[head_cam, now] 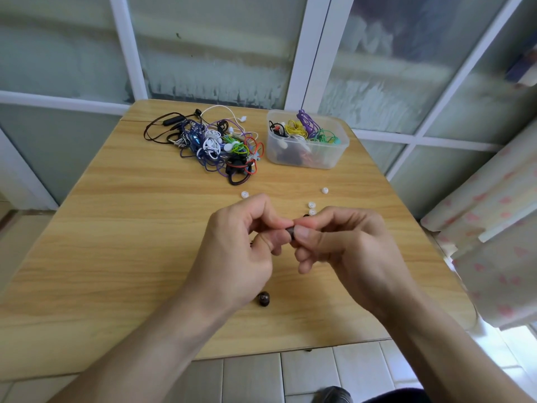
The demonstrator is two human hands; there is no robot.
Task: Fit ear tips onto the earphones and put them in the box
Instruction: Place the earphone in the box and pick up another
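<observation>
Above the middle of the wooden table (pixel 130 228), my left hand (pixel 241 248) and my right hand (pixel 343 245) meet fingertip to fingertip. Between them they pinch a small dark earphone piece (pixel 290 230), mostly hidden by my fingers. A dark ear tip (pixel 263 299) lies on the table under my left wrist. White ear tips lie loose: one (pixel 245 194) beyond my left hand, one (pixel 325 190) further right, two (pixel 311 207) close by my right hand. A tangled pile of coloured earphones (pixel 215 144) sits at the back. The clear plastic box (pixel 331 161) holds several earphones.
Frosted windows with white frames stand behind the table. A patterned curtain (pixel 494 222) hangs at the right edge. The tiled floor (pixel 290 373) shows below the table's near edge.
</observation>
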